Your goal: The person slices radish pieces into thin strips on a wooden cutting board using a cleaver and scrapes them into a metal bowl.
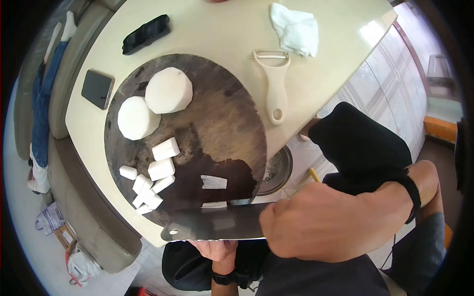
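My right hand [326, 222] grips the handle of a wide steel cleaver [212, 222], whose blade lies flat over the near edge of a round dark wooden board [222, 113]. My left hand [215, 249] shows only partly beneath the blade; what it holds is hidden. Two large peeled white vegetable halves [168, 90] [137, 117] rest on the board's far left. Several white cut blocks [160, 167] lie near its left edge. Two thin white slices [213, 182] [215, 204] sit on the wet dark patch by the blade.
On the cream table [222, 29] lie a white peeler [274, 84], a crumpled white cloth [296, 29], a black case [146, 33] and a dark phone [97, 89]. A metal bowl [276, 170] sits below the table edge. A padded bench [64, 163] curves along the left.
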{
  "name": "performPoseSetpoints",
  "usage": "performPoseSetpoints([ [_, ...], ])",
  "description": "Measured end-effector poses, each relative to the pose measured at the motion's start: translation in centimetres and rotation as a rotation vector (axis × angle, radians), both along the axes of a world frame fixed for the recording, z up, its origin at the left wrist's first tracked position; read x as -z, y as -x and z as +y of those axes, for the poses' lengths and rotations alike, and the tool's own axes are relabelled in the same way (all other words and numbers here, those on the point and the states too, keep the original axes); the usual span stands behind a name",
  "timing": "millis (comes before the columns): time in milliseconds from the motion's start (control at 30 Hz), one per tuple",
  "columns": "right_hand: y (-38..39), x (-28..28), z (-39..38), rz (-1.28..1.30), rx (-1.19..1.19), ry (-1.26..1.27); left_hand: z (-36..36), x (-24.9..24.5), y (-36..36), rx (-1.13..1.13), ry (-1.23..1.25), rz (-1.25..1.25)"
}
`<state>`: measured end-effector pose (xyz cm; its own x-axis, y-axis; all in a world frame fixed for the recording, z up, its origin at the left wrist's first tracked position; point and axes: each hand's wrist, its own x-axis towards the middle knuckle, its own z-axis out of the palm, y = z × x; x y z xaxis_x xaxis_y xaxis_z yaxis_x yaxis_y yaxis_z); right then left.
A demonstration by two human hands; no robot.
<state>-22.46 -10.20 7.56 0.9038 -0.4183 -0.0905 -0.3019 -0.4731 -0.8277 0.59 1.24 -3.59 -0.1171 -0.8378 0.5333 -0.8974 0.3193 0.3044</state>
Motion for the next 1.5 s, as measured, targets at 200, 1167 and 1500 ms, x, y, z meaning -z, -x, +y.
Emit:
performPoseSetpoints([
  [200, -1.4, 0.0, 0.3, 0.04, 0.033, 0.058, -0.2, -0.2, -0.3, 0.053, -0.018, 0.006],
  [1167, 1.5, -1.5, 2.1, 0.208, 0.066, 0.164, 0.2, 0.3, -0.3, -0.001, 0.023, -0.088],
  [1500, 0.6, -0.3, 1.0, 0.043, 0.03, 0.103, 0.4, 0.4, -0.5, 0.025, -0.003, -0.002],
])
